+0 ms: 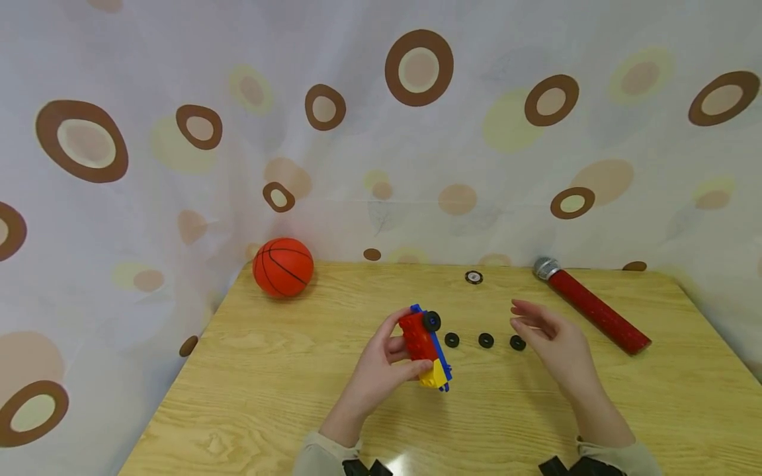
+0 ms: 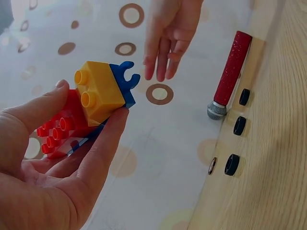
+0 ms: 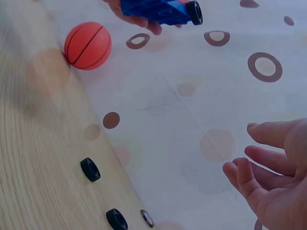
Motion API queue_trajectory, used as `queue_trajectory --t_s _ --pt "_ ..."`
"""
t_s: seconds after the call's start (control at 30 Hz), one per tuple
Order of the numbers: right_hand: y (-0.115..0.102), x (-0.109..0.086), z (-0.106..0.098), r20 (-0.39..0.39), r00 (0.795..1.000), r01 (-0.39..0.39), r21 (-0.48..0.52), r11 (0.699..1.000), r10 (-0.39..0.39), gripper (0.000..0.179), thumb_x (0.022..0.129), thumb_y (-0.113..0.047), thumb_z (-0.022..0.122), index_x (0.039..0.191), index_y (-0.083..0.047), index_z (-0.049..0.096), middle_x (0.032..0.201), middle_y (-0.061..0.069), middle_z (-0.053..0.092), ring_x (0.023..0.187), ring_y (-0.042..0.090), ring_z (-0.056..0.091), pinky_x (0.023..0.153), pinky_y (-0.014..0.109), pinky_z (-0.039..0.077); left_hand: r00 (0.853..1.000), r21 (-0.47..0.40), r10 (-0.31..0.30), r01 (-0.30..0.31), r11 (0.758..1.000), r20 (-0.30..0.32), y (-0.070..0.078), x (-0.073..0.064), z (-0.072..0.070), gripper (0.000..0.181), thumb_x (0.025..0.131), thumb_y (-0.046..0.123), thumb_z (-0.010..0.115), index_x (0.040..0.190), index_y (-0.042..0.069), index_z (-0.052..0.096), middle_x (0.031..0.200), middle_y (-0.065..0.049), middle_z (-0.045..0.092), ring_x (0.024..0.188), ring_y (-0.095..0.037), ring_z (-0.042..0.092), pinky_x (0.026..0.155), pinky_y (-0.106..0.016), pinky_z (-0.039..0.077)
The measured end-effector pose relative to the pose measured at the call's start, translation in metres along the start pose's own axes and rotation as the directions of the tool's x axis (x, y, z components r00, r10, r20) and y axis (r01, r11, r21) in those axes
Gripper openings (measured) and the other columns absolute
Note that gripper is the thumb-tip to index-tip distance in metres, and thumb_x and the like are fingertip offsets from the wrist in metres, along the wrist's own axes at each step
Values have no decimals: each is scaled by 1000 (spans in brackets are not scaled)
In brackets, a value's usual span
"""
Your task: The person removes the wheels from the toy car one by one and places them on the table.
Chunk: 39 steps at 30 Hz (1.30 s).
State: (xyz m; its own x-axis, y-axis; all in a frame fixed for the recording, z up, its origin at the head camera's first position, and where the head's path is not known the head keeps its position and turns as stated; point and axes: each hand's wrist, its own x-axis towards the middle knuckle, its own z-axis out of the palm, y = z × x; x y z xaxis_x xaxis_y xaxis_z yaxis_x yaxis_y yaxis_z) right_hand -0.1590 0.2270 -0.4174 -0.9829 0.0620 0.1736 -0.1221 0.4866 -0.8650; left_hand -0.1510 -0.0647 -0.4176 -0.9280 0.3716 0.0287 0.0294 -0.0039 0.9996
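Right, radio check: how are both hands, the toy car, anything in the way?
Left hand grips toy car. Right hand empty. One wheel visible on car; three loose wheels on table. Nothing seen blocking the loose wheels.

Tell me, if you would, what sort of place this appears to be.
Perhaps a tabletop play area, possibly set up for recording: a wood-grain table stands before a patterned, sheet-like backdrop, a red-orange ball sits near the table's far edge, and the left hand holds a block vehicle.
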Motion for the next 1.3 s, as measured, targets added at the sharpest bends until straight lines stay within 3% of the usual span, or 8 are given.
queue_trajectory --t_s 0.17,0.47,0.77,0.93,1.1,1.3 --pt "-17 -8 3 21 1000 13 83 996 -15 44 98 -24 63 137 -4 57 110 -30 61 98 -13 62 83 7 51 1000 2 -1 1 1000 9 -1 0 3 77 86 8 77 150 23 37 122 -19 69 112 -32 67 79 -37 61" --pt "-32 -14 7 8 998 59 123 991 -60 40 97 -13 63 135 -1 57 110 -30 63 100 -12 62 83 8 51 1000 68 0 -1 998 21 2 1 7 75 86 11 77 149 25 39 122 -16 70 113 -31 67 89 -40 59" --pt "-43 -16 13 36 995 86 159 984 -93 40 96 -16 66 132 -2 60 111 -26 64 100 -8 64 84 10 52 1000 92 -25 23 995 14 2 -1 12 76 84 11 79 148 29 41 120 -10 71 111 -28 68 100 -52 51" --pt "-51 -20 18 66 994 80 169 982 -92 39 95 -18 67 131 -6 61 113 -22 66 102 -3 65 84 11 53 999 107 -14 9 994 40 0 -2 16 75 85 11 78 147 29 42 120 -9 72 109 -26 69 103 -57 47" --pt "-57 -23 25 109 988 90 195 977 -113 38 94 -16 68 130 -5 62 115 -11 68 102 4 67 83 15 55 998 108 -19 12 994 67 0 -1 21 73 84 10 79 146 30 44 119 -9 72 107 -23 69 102 -57 48" --pt "-62 -26 30 161 984 38 198 979 -71 40 94 -21 69 131 -7 63 119 11 68 99 3 67 84 16 56 995 106 -10 0 994 95 -2 -2 24 73 84 9 79 145 30 44 119 -10 72 106 -20 70 99 -50 52"
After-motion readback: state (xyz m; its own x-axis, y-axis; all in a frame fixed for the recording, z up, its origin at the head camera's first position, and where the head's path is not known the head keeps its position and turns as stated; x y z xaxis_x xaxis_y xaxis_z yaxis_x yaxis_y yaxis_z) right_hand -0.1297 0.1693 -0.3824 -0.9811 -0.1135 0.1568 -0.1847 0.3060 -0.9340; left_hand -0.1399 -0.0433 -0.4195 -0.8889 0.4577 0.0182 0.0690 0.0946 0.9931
